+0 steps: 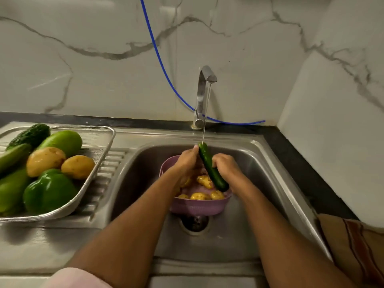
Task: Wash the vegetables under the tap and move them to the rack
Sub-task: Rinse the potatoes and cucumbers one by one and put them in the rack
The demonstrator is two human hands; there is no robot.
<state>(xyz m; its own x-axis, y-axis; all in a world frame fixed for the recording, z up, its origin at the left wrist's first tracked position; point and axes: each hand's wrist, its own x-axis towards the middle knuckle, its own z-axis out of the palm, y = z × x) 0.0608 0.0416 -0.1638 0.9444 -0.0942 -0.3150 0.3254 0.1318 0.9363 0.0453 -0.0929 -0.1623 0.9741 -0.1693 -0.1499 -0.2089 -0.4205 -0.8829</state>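
A dark green cucumber [212, 167] is held slanted over the sink, its upper tip right under the thin stream from the chrome tap [204, 94]. My left hand [188, 161] presses against its upper part. My right hand [225, 166] is wrapped around its middle. Below them a purple colander [199, 207] sits in the sink [259, 173] with several yellow potatoes [204, 181] in it. On the drainboard at the left, the metal rack [97, 161] holds cucumbers [31, 135], two potatoes [45, 161] and a green bell pepper [48, 191].
A blue hose [160, 57] runs down the marble wall behind the tap. The sink drain [195, 222] lies just in front of the colander. A brown striped cloth [353, 250] lies on the dark counter at the right. A marble side wall closes the right.
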